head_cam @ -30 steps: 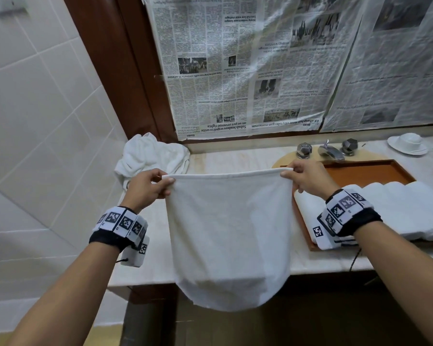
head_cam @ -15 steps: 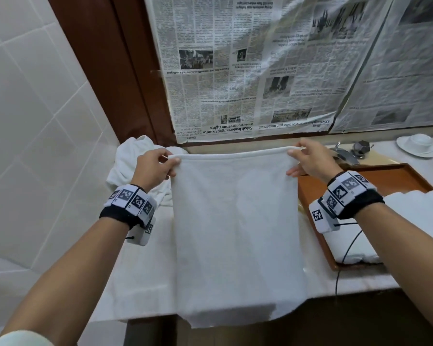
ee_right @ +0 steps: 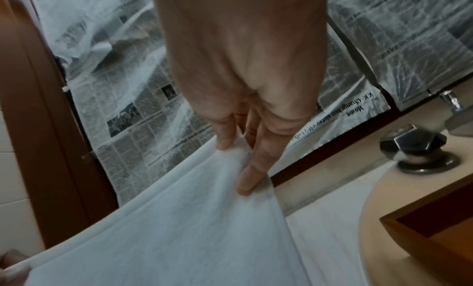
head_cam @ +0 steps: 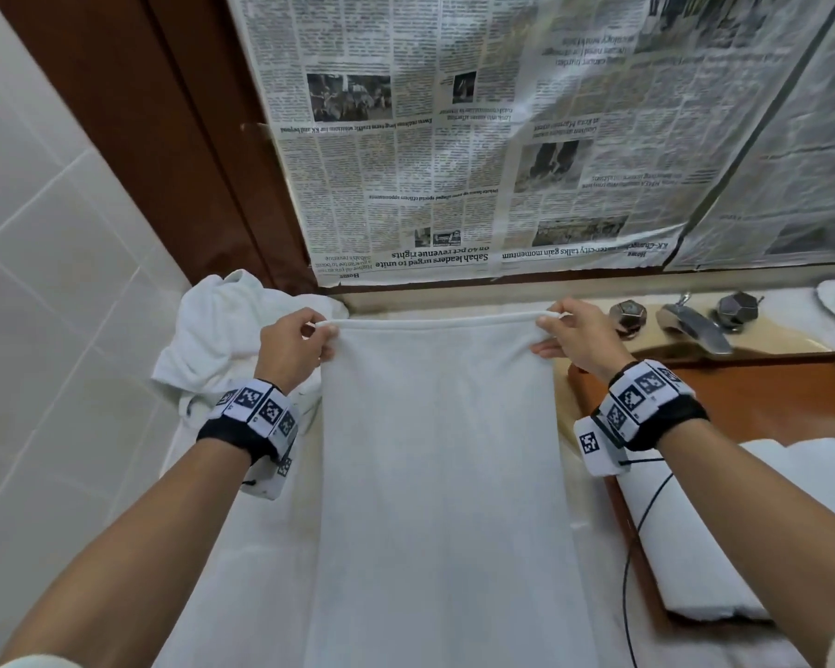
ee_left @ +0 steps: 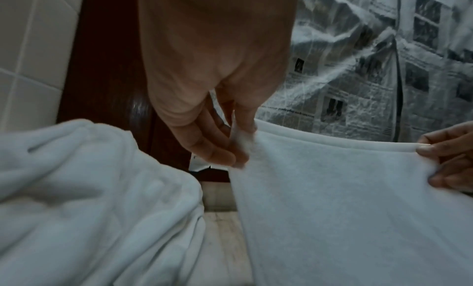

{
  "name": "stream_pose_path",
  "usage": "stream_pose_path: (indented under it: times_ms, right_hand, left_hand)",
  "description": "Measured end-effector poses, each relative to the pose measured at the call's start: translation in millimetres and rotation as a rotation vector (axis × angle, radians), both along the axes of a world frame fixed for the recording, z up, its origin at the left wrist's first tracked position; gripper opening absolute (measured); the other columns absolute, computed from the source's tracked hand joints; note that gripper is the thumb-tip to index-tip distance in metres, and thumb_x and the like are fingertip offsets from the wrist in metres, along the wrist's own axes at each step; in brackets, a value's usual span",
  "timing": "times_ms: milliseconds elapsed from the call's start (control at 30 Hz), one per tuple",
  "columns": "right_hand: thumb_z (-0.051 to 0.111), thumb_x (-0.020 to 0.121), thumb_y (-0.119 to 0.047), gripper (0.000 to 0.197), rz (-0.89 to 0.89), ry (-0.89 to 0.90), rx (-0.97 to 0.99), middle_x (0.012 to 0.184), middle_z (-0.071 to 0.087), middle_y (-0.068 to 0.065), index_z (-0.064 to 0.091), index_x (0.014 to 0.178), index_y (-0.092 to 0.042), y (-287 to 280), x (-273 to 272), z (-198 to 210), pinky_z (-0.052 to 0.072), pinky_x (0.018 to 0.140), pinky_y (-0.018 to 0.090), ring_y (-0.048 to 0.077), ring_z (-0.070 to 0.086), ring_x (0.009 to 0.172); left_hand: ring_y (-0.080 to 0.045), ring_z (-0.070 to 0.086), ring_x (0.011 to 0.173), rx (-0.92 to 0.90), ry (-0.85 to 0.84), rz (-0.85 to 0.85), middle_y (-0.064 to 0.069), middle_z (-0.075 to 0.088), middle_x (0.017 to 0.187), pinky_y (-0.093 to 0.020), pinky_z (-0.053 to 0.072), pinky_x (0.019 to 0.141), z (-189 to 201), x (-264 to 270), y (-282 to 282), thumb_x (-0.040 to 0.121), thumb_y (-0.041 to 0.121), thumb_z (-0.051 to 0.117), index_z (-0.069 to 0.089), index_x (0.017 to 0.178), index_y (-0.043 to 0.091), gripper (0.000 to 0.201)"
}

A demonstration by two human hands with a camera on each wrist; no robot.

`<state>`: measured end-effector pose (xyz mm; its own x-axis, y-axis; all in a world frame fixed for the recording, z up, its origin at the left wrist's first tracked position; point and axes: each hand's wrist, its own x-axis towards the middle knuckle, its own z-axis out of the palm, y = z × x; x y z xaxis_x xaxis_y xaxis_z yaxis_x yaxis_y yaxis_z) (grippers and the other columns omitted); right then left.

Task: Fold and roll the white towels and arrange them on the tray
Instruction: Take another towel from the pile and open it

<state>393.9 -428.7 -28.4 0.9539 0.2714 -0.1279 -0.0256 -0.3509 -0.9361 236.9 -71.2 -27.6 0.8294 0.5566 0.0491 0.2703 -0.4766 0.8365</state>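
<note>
White towel (head_cam: 439, 474) runs lengthwise from its far edge toward the person. Left hand (head_cam: 292, 347) and right hand (head_cam: 577, 337) each pinch a far corner, level and equally near.

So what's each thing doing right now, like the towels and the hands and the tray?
Left hand: pinches the towel's top left corner.
Right hand: pinches the towel's top right corner.
Held towel: stretched flat between both hands, hanging toward the counter.
Towel heap: crumpled, unfolded, by the wall.
Rolled towels: lying on the tray.
Tray: partly filled, far end bare.
Tap: no water showing.
</note>
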Motion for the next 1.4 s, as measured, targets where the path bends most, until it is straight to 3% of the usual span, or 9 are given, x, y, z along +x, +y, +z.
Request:
stream_pose_path:
  times_ms: [233, 400, 600, 733, 833, 933, 1033, 1267, 1400]
  right_hand:
    - [0.064, 0.094, -0.007, 0.010, -0.062, 0.130, 0.080, 0.085, 0.068, 0.019, 0.059, 0.085, -0.008, 24.8, 51.5, -56.0, 0.057, 0.089, 0.046, 0.038, 0.071, 0.086]
    - [0.066, 0.092, -0.013, 0.016, -0.156, 0.176, -0.039, 0.085, 0.068, 0.013, 0.060, 0.077, -0.018, 43.8, 75.7, -114.6, 0.056, 0.090, 0.052, 0.034, 0.071, 0.085]
    - [0.058, 0.090, -0.028, 0.015, -0.195, 0.135, -0.186, 0.111, 0.069, 0.011, 0.062, 0.102, -0.019, 56.6, 82.1, -138.8, 0.052, 0.092, 0.041, 0.033, 0.065, 0.103]
    - [0.052, 0.098, -0.011, 0.054, -0.154, 0.033, -0.202, 0.146, 0.044, 0.005, 0.033, 0.148, -0.014, 70.2, 54.2, -124.0, 0.041, 0.097, 0.031, 0.026, 0.053, 0.122]
    - [0.051, 0.100, -0.017, 0.057, 0.121, -0.236, -0.362, 0.156, 0.033, 0.012, 0.029, 0.151, -0.006, 86.1, 10.0, -130.5, 0.027, 0.117, 0.038, 0.028, 0.035, 0.142]
    - [0.032, 0.103, -0.045, 0.062, 0.478, -0.318, -0.708, 0.165, 0.009, -0.001, 0.014, 0.157, -0.020, 110.6, -11.9, -147.6, 0.011, 0.122, 0.047, 0.022, 0.008, 0.152]
    - [0.018, 0.103, -0.054, 0.062, 0.576, -0.297, -0.898, 0.163, -0.013, -0.014, -0.003, 0.157, -0.033, 124.7, -6.5, -154.5, -0.004, 0.122, 0.046, 0.017, -0.012, 0.151]
    - [0.009, 0.104, -0.048, 0.063, 0.387, -0.123, -1.068, 0.162, -0.021, -0.003, -0.010, 0.157, -0.021, 67.5, 26.1, -152.7, -0.004, 0.122, 0.046, 0.018, -0.015, 0.151]
    - [-0.002, 0.099, -0.050, 0.067, 0.426, -0.221, -1.000, 0.161, -0.020, -0.001, -0.010, 0.156, -0.016, 65.7, -15.4, -145.4, -0.009, 0.121, 0.042, 0.018, -0.015, 0.151]
  left_hand:
    - [-0.016, 0.072, 0.068, 0.108, 0.047, 0.039, 0.004, 0.071, 0.064, -0.042, 0.057, 0.084, -59.6, 52.1, 18.0, 0.092, 0.028, 0.065, 0.063, 0.077, 0.024, 0.016]
    - [-0.029, 0.067, 0.087, 0.161, 0.217, 0.031, -0.010, 0.073, 0.084, -0.028, 0.047, 0.077, -108.1, 84.4, 21.6, 0.093, 0.022, 0.060, 0.070, 0.094, 0.012, 0.014]
    - [-0.039, 0.061, 0.097, 0.222, 0.277, 0.053, -0.020, 0.069, 0.097, -0.043, 0.051, 0.084, -130.7, 104.5, 22.8, 0.097, 0.015, 0.052, 0.068, 0.106, 0.006, 0.020]
    - [-0.041, 0.047, 0.124, 0.281, 0.188, -0.062, -0.025, 0.051, 0.134, -0.047, 0.038, 0.108, -145.0, 93.7, 10.7, 0.092, 0.020, 0.059, 0.048, 0.141, 0.003, 0.053]
    - [-0.036, 0.032, 0.142, 0.435, 0.178, -0.192, -0.018, 0.032, 0.156, -0.049, 0.030, 0.115, -156.3, 69.5, -22.5, 0.092, 0.043, 0.041, 0.044, 0.147, 0.010, 0.064]
    - [-0.027, 0.009, 0.152, 0.484, 0.385, -0.368, -0.001, 0.008, 0.167, -0.054, 0.014, 0.119, -158.8, 67.1, -54.9, 0.096, 0.056, 0.021, 0.024, 0.156, 0.031, 0.066]
    - [-0.021, -0.009, 0.153, 0.526, 0.539, -0.403, 0.009, -0.010, 0.167, -0.054, -0.001, 0.120, -166.0, 81.6, -60.6, 0.100, 0.059, 0.013, 0.004, 0.157, 0.044, 0.059]
    - [-0.023, -0.001, 0.154, 0.521, 0.598, -0.241, 0.000, -0.008, 0.167, -0.046, 0.008, 0.123, -168.9, 57.7, -10.6, 0.103, 0.055, 0.017, 0.003, 0.160, 0.032, 0.062]
    - [-0.027, 0.001, 0.154, 0.486, 0.550, -0.244, -0.003, -0.002, 0.168, -0.049, 0.006, 0.122, -160.9, 26.3, -32.5, 0.091, 0.064, 0.003, 0.011, 0.160, 0.026, 0.079]
